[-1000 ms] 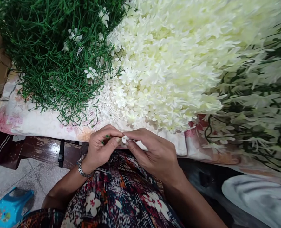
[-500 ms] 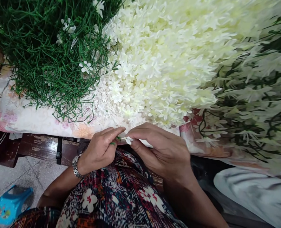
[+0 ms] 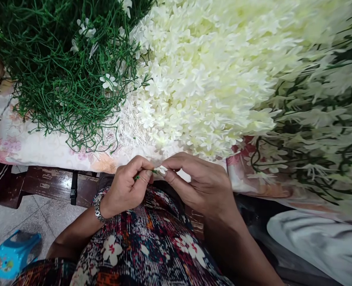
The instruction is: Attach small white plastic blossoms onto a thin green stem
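Observation:
Between my two hands, just past the table's near edge, is a small white flower (image 3: 161, 170) at the tip of a green stem (image 3: 154, 171). My left hand (image 3: 131, 180), with a metal watch on its wrist, pinches the green stem between thumb and forefinger. The thumb and forefinger of my right hand (image 3: 204, 186) close on the flower's petals. Beyond them lies a large heap of pale yellow-white flowers (image 3: 202, 83). A tangled pile of green stems (image 3: 65, 75) is at the upper left, with a few white flowers on it.
A flower-patterned cloth (image 3: 45, 147) covers the table. Thin white stamens (image 3: 131, 127) lie between the piles. Green stems bearing white flowers (image 3: 316, 131) are at the right. A blue stool (image 3: 15, 254) stands on the floor at lower left. Light grey fabric (image 3: 316, 238) shows at lower right.
My left thumb and forefinger have closed on the green stem, the thumb now showing on top. The flower has turned slightly and my right hand has shifted a little left.

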A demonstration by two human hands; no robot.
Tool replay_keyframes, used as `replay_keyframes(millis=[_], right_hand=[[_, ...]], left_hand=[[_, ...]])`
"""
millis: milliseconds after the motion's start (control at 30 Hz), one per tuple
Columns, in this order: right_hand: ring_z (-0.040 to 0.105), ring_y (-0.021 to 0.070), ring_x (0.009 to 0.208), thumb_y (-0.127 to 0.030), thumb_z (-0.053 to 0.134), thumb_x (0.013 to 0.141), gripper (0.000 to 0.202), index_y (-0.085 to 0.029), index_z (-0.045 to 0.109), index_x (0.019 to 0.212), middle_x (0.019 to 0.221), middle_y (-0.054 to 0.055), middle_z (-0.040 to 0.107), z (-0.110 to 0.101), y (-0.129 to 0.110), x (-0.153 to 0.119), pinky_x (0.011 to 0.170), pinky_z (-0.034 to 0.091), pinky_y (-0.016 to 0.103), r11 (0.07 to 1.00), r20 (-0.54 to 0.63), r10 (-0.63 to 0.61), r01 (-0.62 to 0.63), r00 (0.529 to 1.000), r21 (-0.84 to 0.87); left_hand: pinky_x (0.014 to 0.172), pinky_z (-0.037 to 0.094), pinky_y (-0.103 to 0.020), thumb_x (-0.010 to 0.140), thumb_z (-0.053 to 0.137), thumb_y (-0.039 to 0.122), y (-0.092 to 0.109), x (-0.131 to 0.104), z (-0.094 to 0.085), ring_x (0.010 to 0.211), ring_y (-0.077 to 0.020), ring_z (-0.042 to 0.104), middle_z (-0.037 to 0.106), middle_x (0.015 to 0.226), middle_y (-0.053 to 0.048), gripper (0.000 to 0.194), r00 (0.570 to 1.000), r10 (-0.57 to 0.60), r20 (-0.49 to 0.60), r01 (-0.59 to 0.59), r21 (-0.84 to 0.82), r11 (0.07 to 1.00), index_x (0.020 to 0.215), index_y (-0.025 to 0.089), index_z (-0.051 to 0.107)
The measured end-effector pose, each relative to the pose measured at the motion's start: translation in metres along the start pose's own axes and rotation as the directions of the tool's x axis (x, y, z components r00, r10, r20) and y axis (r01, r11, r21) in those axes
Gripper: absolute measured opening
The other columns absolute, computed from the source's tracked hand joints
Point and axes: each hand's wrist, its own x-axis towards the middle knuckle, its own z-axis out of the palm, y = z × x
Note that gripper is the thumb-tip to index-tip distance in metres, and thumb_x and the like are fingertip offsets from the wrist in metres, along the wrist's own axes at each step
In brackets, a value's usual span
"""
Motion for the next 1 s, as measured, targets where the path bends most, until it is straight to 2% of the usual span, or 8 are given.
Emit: replay_keyframes(millis=[133,233,567,1000], right_hand=[[0.053,0.0079,0.062,-0.009,0.052,0.073,0.011,-0.018,0.054,0.079,0.068,-0.001,0.057,-0.001,-0.002,0.001,0.056,0.043,0.02,1.0,-0.014,0.014,-0.013,1.0,0.028],[0.054,0.0085,0.066,-0.009,0.052,0.072,0.011,-0.016,0.054,0.081,0.071,0.001,0.059,-0.001,-0.002,0.002,0.059,0.044,0.02,1.0,0.015,-0.018,0.018,1.0,0.014],[0.055,0.0125,0.069,-0.009,0.048,0.075,0.01,-0.014,0.054,0.08,0.07,0.004,0.06,0.0,-0.002,0.006,0.063,0.047,0.025,0.952,0.096,-0.152,0.172,0.984,-0.255],[0.055,0.0102,0.064,-0.011,0.046,0.076,0.009,-0.017,0.052,0.078,0.067,0.001,0.059,0.008,0.008,0.003,0.057,0.045,0.022,0.988,0.115,-0.051,0.067,0.992,-0.139]], left_hand=[[0.054,0.039,-0.018,0.081,0.042,0.018,-0.002,0.002,0.0,0.056,-0.0067,0.049,0.049,0.062,0.002,0.005,0.999,-0.051,-0.005,0.05,-0.094,0.994,0.079,0.016,0.045],[0.05,0.038,-0.016,0.081,0.043,0.018,-0.003,0.003,-0.001,0.053,-0.0057,0.047,0.049,0.06,0.003,0.006,0.999,-0.048,-0.012,0.046,-0.119,0.992,0.077,0.015,0.046],[0.053,0.041,-0.017,0.079,0.045,0.016,-0.012,0.002,0.001,0.054,-0.0066,0.05,0.052,0.06,0.002,0.006,0.996,0.019,-0.083,-0.014,0.061,0.998,0.077,0.015,0.05],[0.048,0.037,-0.016,0.074,0.045,0.01,-0.014,0.007,0.004,0.048,-0.0051,0.046,0.05,0.055,0.005,0.01,0.99,0.088,-0.114,-0.061,0.223,0.973,0.071,0.016,0.052]])
